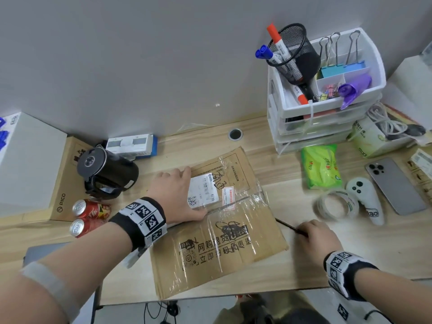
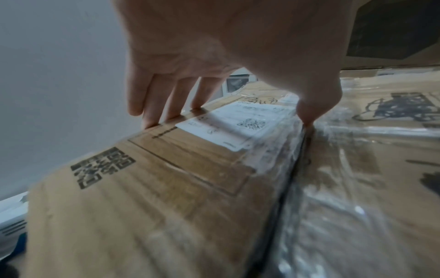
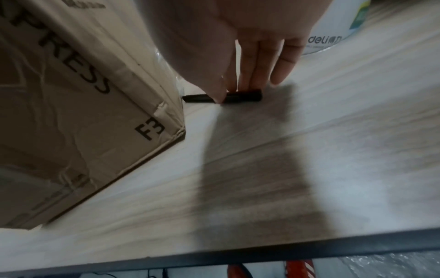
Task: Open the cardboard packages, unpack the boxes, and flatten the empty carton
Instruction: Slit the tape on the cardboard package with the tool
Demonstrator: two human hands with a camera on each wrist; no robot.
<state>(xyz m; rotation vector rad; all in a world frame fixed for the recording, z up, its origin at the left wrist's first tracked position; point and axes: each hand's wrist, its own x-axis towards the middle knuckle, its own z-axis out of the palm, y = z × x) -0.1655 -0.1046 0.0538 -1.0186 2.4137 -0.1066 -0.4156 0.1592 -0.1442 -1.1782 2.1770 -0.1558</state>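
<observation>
Your left hand (image 1: 174, 192) reaches forward over the cardboard carton (image 1: 233, 244) and rests on its top, fingers straight and close together at the far edge, thumb (image 2: 309, 112) spread wide and pressing its tip at the taped seam beside the white shipping label (image 1: 203, 190). It grips nothing. Your right hand (image 1: 318, 235) lies low on the wooden desk (image 1: 327, 272) just right of the carton, fingers angled down and pinching a thin black tool (image 3: 223, 97) that lies along the desk, its tip pointing toward the carton's side. What kind of tool it is you cannot tell from the blurred wrist view.

The carton sits in the middle of the desk, closed, its top flaps meeting under clear tape.

At the back right, a white drawer organizer (image 1: 327, 113) carries a black mesh cup (image 1: 292, 52) with markers (image 1: 275, 45) in it, and top compartments holding binder clips (image 1: 336, 50) and a purple roll (image 1: 355, 86). A roll of clear tape (image 1: 336, 204) lies near your right hand. To the left stand a black kettle (image 1: 107, 171) and two red cans (image 1: 88, 218).
</observation>
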